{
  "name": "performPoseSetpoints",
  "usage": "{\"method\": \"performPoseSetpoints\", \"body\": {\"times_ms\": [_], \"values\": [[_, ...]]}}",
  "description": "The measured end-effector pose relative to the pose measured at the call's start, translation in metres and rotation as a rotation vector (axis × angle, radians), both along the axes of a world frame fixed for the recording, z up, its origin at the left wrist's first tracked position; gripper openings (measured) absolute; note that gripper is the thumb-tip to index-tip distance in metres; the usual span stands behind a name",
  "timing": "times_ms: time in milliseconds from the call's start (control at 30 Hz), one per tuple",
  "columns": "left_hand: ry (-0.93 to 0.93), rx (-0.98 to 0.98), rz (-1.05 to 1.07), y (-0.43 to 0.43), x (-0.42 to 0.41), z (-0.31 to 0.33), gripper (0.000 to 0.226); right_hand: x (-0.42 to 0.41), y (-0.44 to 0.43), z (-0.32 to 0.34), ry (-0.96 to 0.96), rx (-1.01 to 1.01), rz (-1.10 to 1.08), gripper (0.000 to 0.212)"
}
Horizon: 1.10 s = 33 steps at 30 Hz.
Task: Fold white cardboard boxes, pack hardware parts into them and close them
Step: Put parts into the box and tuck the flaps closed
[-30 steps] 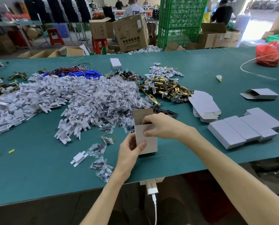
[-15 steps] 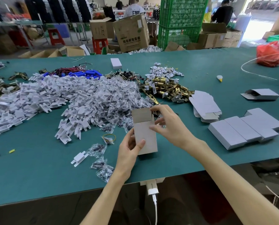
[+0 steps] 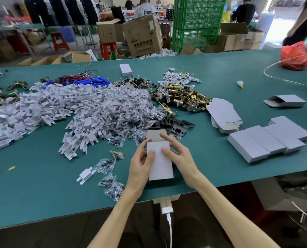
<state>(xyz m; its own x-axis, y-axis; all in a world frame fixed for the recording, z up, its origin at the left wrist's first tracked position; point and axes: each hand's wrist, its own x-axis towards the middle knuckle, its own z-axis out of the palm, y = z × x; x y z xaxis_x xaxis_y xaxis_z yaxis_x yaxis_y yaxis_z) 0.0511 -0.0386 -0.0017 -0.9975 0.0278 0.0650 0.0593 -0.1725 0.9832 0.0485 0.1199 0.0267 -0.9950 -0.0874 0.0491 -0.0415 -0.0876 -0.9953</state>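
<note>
A red plastic bag (image 3: pixel 295 56) is lying far ahead and to the right of the hands on the green surface (image 3: pixel 42 190), with a white cable (image 3: pixel 281 66) curving beside it. Beyond the surface's far edge, green crates (image 3: pixel 197 24) are standing stacked straight ahead, and brown cartons (image 3: pixel 142 35) are leaning beside them. A red stool (image 3: pixel 60 41) is standing further left. A white charger (image 3: pixel 166 205) is hanging below the near edge, just under the hands.

Parts-strewn green table (image 3: pixel 220 65)
</note>
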Motion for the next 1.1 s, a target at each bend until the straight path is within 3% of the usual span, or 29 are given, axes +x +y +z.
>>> {"method": "performPoseSetpoints", "body": {"times_ms": [267, 433, 667, 833, 900, 1000, 1100], "values": [[0.014, -0.022, 0.057, 0.0, -0.002, -0.001, 0.015, 0.002, -0.008, -0.007, -0.044, -0.096, -0.053, 0.028], [0.0, -0.061, 0.076, -0.002, -0.002, -0.003, 0.014, 0.004, -0.008, -0.011, -0.05, -0.03, -0.072, 0.013], [-0.026, -0.054, 0.115, -0.001, -0.003, -0.004, 0.017, 0.007, -0.009, -0.011, -0.063, -0.011, -0.068, 0.015], [-0.021, -0.002, 0.105, -0.004, -0.003, -0.006, 0.008, 0.008, -0.01, -0.009, -0.037, -0.019, -0.078, 0.015], [-0.014, 0.038, 0.095, -0.005, -0.003, -0.003, 0.017, 0.008, -0.01, -0.008, -0.037, -0.022, -0.071, 0.016], [-0.015, 0.09, 0.083, -0.007, -0.004, -0.003, 0.051, 0.008, -0.01, -0.009, -0.038, -0.022, -0.066, 0.017], [-0.056, 0.114, 0.086, -0.007, -0.005, -0.005, 0.056, 0.008, -0.01, -0.009, -0.034, -0.03, -0.062, 0.016]]}}
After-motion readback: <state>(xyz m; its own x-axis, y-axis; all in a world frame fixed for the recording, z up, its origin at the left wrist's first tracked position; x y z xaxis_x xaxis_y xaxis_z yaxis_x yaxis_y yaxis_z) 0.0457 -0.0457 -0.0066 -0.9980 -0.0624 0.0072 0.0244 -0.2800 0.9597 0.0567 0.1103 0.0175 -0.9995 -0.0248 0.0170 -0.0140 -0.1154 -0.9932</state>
